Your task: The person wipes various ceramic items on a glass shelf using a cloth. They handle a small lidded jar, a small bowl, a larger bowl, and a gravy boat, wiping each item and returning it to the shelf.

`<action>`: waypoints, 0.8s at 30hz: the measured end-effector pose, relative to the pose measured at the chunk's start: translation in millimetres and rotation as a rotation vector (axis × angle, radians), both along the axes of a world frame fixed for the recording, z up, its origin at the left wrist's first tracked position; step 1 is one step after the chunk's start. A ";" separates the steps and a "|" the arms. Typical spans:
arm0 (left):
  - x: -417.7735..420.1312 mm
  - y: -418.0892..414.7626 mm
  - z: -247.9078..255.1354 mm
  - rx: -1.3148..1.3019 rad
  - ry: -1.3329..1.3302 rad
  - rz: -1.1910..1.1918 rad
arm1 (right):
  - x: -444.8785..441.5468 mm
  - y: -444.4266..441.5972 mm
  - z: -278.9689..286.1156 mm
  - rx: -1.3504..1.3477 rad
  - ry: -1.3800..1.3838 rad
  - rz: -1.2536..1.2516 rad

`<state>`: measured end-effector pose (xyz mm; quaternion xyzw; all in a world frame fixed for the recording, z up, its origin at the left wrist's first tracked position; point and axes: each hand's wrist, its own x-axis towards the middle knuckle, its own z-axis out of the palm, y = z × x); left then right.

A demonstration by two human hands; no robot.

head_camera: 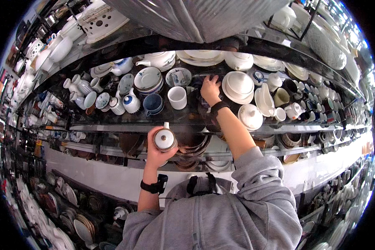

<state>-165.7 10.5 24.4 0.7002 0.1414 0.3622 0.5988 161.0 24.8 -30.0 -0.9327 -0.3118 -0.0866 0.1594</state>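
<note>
My left hand (156,145) grips a small lidded ceramic pot (165,139) in front of the shelf edge. The pot has a white lid with a brown knob and rim, and a short white spout or handle points away from me. My right hand (211,89) reaches down to the dark shelf surface, fingers somewhat spread; what lies under the palm is hidden. To its left stand a white ribbed cup (177,97) and a patterned bowl (178,77) with a small square item in it. On its right is a white lidded dish on plates (238,87).
An upper shelf edge (162,43) overhangs the far side, with a large grey ribbed object (193,18) above. Crowded nearby are a blue mug (153,104), stacked bowls (148,79), a white lidded jar (250,116) and a sauce boat (264,100). Lower shelves hold more dishes.
</note>
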 end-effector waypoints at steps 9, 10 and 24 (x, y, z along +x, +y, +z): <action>-19.2 -2.5 10.4 -0.022 -0.017 0.072 | 40.3 41.3 -4.9 -0.054 -0.074 -0.182; -23.1 -3.6 12.6 -0.032 -0.021 0.080 | 38.5 42.6 8.8 -0.082 0.019 -0.212; -28.2 -5.2 8.4 -0.001 -0.029 0.103 | 26.7 28.8 0.7 -0.177 -0.251 0.258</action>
